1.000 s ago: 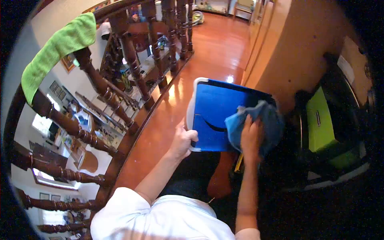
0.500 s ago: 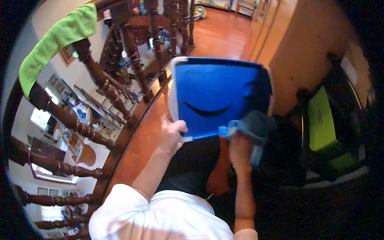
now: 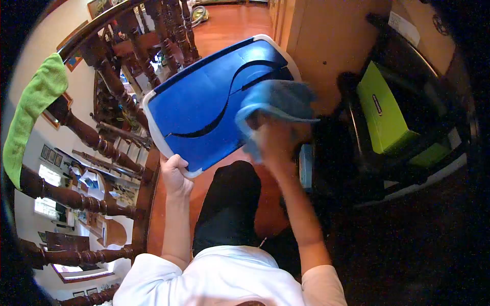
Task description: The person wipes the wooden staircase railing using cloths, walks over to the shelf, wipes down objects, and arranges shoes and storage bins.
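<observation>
A blue lid (image 3: 199, 107) with pale edge clips, like that of a storage box, is held up in front of me at a tilt, its right end higher. My left hand (image 3: 177, 176) grips its lower left corner, fingers closed round the white edge. In my right hand (image 3: 275, 140) is a blue cloth (image 3: 278, 97), bunched and somewhat smeared by motion. The cloth covers the lid's lower right part; whether it presses on the surface I cannot tell. Dark curved lines cross the lid's face.
Dark wooden balusters (image 3: 87, 135) run along my left, with a lower floor behind them. A green cloth (image 3: 33, 112) hangs over the railing. To the right, a green box (image 3: 385, 109) stands among dark furniture. Beyond the lid stretches a reddish floor (image 3: 235, 23).
The lid has tilted, its right end rising and its left end dropping, and sits further left in view. My right hand has moved up and left with the cloth, which now overlaps the lid more.
</observation>
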{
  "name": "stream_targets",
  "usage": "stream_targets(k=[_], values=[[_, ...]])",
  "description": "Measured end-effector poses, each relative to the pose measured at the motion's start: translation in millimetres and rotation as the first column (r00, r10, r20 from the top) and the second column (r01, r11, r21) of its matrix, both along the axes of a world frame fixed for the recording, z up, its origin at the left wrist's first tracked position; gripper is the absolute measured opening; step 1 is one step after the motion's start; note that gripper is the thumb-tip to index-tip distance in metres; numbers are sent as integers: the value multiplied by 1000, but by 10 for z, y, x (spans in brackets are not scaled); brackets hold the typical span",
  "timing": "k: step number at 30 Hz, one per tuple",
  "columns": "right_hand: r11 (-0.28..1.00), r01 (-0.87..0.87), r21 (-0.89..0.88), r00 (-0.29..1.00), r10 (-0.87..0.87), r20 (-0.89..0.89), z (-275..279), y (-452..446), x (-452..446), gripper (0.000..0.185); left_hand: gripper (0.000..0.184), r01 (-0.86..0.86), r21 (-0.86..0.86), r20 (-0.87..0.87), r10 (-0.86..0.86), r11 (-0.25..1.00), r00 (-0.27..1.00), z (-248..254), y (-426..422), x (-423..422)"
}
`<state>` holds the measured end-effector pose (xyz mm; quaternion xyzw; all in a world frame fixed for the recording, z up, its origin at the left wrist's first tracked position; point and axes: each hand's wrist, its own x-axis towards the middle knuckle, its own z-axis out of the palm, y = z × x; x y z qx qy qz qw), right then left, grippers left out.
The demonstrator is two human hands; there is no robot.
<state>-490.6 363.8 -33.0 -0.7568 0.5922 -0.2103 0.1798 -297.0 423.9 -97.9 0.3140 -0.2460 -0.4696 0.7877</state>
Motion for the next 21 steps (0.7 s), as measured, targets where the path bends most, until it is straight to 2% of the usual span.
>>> stream_targets(k=[1, 2, 3, 5, 7, 8, 9, 11, 12, 13, 15, 16, 17, 18, 19, 20, 21], values=[[903, -183, -389, 976, 215, 38, -254, 22, 103, 42, 63, -1, 9, -11, 1, 1000, 1000, 19, -14, -49], [674, -156, -722, 987, 142, -81, -418, 137, 289, 43, 63, -3, 21, -22, 3, 1000, 1000, 31, -24, -75], [684, -184, -706, 975, 219, -41, -392, 240, 287, 43, 63, 0, 23, -19, 1, 1000, 1000, 33, -32, -61], [782, -270, -561, 930, 363, 59, -457, 173, 225, 41, 61, 30, 19, -11, -30, 999, 999, 14, -36, 6], [920, -264, -290, 943, 310, 125, -416, 123, 138, 37, 59, 33, 43, -19, -32, 999, 999, -111, -84, 95], [944, -196, -266, 928, 266, 261, -369, 108, 131, 32, 57, 47, 56, -32, -45, 997, 998, -146, -105, 132], [942, -201, -268, 927, 272, 260, -420, 125, 172, 32, 57, 41, 54, -32, -39, 998, 999, -96, -89, 104], [870, -290, -399, 826, 438, 354, -575, 197, 285, 30, 51, 52, 43, -53, -50, 998, 997, 44, -67, -22], [729, -401, -555, 791, 581, 191, -522, 239, 359, 29, 47, 121, 53, -51, -118, 991, 992, -180, -68, 102], [589, -473, -655, 849, 503, -160, -390, 443, 373, 27, 31, 13, 145, -31, -9, 989, 999, -101, -82, -36], [531, -385, -755, 910, 353, -216, -382, 438, 457, 23, 35, 56, 117, -14, -55, 992, 998, 21, -33, -94], [692, -341, -637, 888, 458, 23, -514, 278, 463, 27, 42, 40, 52, 7, -40, 998, 999, 113, 2, -168], [817, -330, -474, 825, 493, 276, -625, 69, 467, 32, 49, 23, -12, 26, -23, 1000, 999, 170, 37, -217], [888, -272, -370, 837, 408, 364, -262, 49, 314, 39, 52, 60, -28, 83, -58, 998, 995, 175, 59, -191], [972, -228, -58, 929, 235, 285, 23, -55, 131, 45, 52, 57, -30, 83, -55, 998, 995, 166, 86, -149], [993, -73, -93, 980, 89, 180, 90, -243, 37, 46, 52, 78, -15, 127, -75, 997, 989, 152, 118, -103], [993, -75, -95, 980, 91, 179, 120, -361, 10, 46, 53, 98, 0, 170, -97, 995, 981, 137, 147, -83]])
